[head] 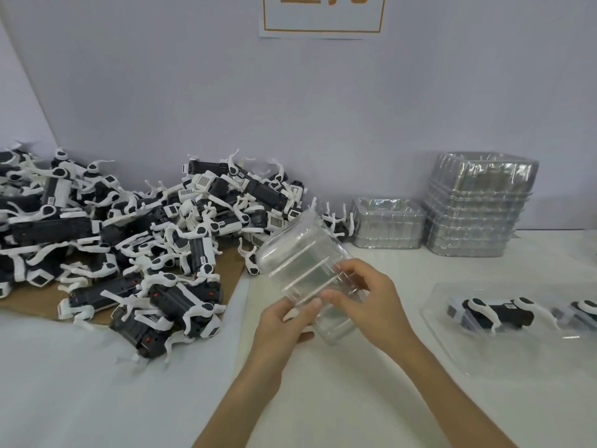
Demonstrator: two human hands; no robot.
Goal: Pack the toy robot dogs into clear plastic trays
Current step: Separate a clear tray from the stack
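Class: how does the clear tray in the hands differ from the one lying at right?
The held tray is empty; the table tray holds a toy dog. The left hand and right hand grip the held tray tilted; the table tray lies flat. Both are clear plastic.

The top edge cut off the orange-bordered sign (323, 14); the left edge clipped the toy dog pile (48, 227), the right a packed dog (585, 307).
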